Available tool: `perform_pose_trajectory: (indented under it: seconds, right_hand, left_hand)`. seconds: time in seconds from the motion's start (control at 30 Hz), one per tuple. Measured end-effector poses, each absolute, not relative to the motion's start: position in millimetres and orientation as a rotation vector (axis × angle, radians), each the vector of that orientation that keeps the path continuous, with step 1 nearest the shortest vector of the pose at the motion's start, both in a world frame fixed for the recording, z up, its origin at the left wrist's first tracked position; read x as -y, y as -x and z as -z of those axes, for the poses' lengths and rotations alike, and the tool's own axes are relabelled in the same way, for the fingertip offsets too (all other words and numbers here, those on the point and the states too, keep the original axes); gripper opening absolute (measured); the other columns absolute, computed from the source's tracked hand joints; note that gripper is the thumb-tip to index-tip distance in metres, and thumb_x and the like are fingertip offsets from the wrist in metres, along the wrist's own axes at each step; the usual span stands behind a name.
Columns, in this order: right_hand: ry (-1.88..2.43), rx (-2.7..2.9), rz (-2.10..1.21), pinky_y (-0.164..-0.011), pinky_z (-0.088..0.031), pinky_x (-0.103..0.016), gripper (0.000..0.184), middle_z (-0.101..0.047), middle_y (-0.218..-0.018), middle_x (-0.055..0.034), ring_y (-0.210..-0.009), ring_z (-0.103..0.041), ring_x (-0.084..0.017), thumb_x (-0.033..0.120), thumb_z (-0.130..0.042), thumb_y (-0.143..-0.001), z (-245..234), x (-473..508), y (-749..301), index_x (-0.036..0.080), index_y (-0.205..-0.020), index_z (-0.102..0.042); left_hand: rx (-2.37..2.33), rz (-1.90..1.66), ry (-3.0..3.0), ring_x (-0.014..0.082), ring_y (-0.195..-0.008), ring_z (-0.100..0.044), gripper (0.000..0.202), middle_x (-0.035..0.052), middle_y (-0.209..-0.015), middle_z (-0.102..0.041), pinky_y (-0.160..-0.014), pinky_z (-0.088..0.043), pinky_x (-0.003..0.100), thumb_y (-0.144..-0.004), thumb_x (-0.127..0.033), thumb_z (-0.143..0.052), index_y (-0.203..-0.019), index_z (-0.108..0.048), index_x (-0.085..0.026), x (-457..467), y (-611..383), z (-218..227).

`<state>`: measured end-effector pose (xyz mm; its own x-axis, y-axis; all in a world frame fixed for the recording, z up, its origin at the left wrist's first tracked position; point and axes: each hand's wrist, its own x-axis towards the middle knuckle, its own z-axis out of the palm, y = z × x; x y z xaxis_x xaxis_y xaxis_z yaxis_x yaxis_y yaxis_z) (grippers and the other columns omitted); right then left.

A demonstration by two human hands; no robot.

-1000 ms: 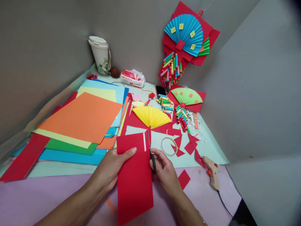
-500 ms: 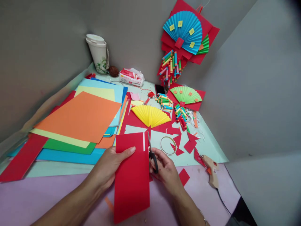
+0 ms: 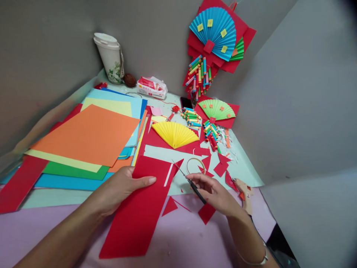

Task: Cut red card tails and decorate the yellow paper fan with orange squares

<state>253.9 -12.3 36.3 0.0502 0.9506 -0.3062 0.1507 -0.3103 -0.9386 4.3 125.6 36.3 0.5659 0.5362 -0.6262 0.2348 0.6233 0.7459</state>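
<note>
My left hand (image 3: 122, 188) pinches the left edge of a long red paper piece (image 3: 139, 216), thumb on top. A narrow white strip (image 3: 168, 175) lies along the paper's upper right edge. In my right hand (image 3: 213, 191) is a pair of scissors (image 3: 196, 190) with black handles; the blades look closed and point up and left, just right of the paper. Small red scraps (image 3: 169, 207) lie on the table between the paper and my right hand. Beyond the paper sits a yellow folded paper fan (image 3: 175, 134).
Coloured sheets (image 3: 86, 136) are stacked at left. A tape roll (image 3: 195, 166), red offcuts and a glue gun (image 3: 245, 193) lie at right. Behind are a white cup (image 3: 110, 59), a tissue pack (image 3: 152, 88), a phone (image 3: 186, 103), rolled paper tubes (image 3: 191, 118) and a hanging fan decoration (image 3: 214, 33).
The scissors have moved away from the paper's right edge, and my right hand has shifted right. The red paper now slants, its lower end swung left. More red scraps show on the table.
</note>
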Motion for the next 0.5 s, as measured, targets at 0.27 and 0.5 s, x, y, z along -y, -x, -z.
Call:
perform_pose_trajectory:
  seconds: [0.27,0.5]
  right_hand:
    - [1.809,1.576,-1.194,-0.076,-0.043,-0.033,0.039,-0.06,-0.098,-0.0036,-0.086,-0.054,-0.019,0.025,-0.061,-0.085,-72,18,-287,0.029,-0.123,-0.066]
    - [1.77,1.717,-1.204,-0.071,-0.043,-0.029,0.039,-0.058,-0.088,-0.001,-0.079,-0.053,-0.016,0.022,-0.062,-0.086,-84,9,-298,0.027,-0.125,-0.067]
  left_hand:
    - [-1.029,-0.068,-1.087,0.0377,-0.07,-0.076,0.045,0.015,-0.085,-0.08,-0.058,-0.059,0.042,-0.07,-0.053,-0.078,-0.098,-0.072,-0.018,-128,0,-36]
    - [-1.012,-0.041,-1.071,0.0338,-0.065,-0.076,0.029,0.0128,-0.079,-0.08,-0.053,-0.057,0.037,-0.073,-0.045,-0.076,-0.086,-0.074,-0.019,-127,-2,-39]
